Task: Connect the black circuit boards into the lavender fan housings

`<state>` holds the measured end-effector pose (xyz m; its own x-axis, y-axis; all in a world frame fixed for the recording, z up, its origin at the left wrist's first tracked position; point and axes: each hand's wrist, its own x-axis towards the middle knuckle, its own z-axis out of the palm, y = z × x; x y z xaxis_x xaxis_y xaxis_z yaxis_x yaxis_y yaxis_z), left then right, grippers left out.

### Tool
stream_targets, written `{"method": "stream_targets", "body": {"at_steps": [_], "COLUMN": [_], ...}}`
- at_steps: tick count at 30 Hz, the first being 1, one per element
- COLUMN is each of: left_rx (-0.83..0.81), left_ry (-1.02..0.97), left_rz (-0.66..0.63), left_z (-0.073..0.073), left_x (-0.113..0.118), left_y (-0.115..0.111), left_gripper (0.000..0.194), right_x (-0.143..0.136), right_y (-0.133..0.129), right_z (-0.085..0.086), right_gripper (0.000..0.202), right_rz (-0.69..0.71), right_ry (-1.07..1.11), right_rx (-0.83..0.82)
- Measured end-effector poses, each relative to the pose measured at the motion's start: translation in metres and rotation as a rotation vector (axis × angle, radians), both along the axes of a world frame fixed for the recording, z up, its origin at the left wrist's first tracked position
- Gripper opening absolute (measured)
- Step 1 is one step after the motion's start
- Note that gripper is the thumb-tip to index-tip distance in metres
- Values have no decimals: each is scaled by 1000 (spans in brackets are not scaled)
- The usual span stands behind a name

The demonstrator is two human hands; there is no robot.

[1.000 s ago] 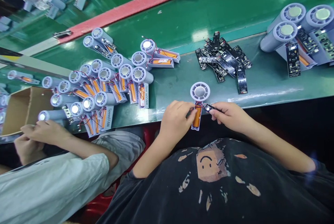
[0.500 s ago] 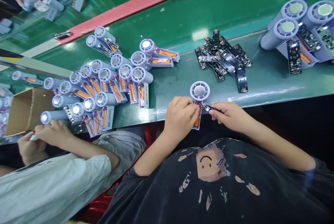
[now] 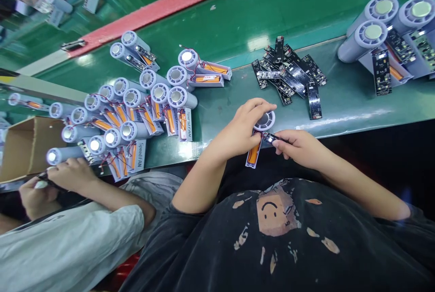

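Note:
A lavender fan unit stands at the bench's front edge, its round end facing up. Its open handle, with an orange battery inside, juts over the edge. My left hand is wrapped round the unit's round head, fingers over its far side and thumb near the red wires. Between the thumb and fingers of my right hand is a small black circuit board, held just right of the handle's wired end.
Loose black circuit boards are piled beyond my right hand. Many fan units stand to the left, others at the far right. A co-worker's hands are at the left, near a cardboard box.
My left hand has moved up from the wires onto the fan unit's round head. The handle has swung slightly left. My right hand still holds the board in nearly the same place.

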<state>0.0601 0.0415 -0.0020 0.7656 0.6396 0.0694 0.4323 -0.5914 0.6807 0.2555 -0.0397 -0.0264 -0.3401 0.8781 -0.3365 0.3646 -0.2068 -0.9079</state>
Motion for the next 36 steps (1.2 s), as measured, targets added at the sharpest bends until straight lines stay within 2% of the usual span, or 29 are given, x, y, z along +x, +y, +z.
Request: {"method": "stream_targets", "body": {"at_steps": [3,7,9,11,13,18,22,25,27,30,36], "left_rx": [-25,36,85,129,163,139,98,99,125,162,196], "left_ry": [5,4,24,52,63,100,131,119,107,86,41], "left_rz": [56,304,448,518,472,173,31,-27,-12,90,307], "left_z": [-5,-15,-18,-20,-19,-10,-1,2,1,-3,-16], "left_x": [1,0,1,0,-2,-14,-25,-29,-30,-28,-22], "left_y": [-1,-10,-19,-27,-33,-32,-24,-19,-19,-21,-31], "left_gripper": [70,63,62,62,65,80,89,87,76,61,58], "right_x": [-2,-3,-2,0,2,3,1,1,2,3,3], "right_y": [-2,-6,-7,-7,-7,-12,-17,-18,-18,-19,-20], "right_z": [-3,-5,-3,1,5,13,11,10,12,17,22], "right_gripper": [20,30,27,29,33,31,32,32,32,32,32], "right_rz": [-64,-210,-213,-188,-149,-26,-7,-9,-9,-31,16], "right_ry": [-6,-176,-321,-456,-559,-633,-630,-626,-628,-653,-683], "right_rx": [42,445,610,688,728,747,718,709,711,720,723]}}
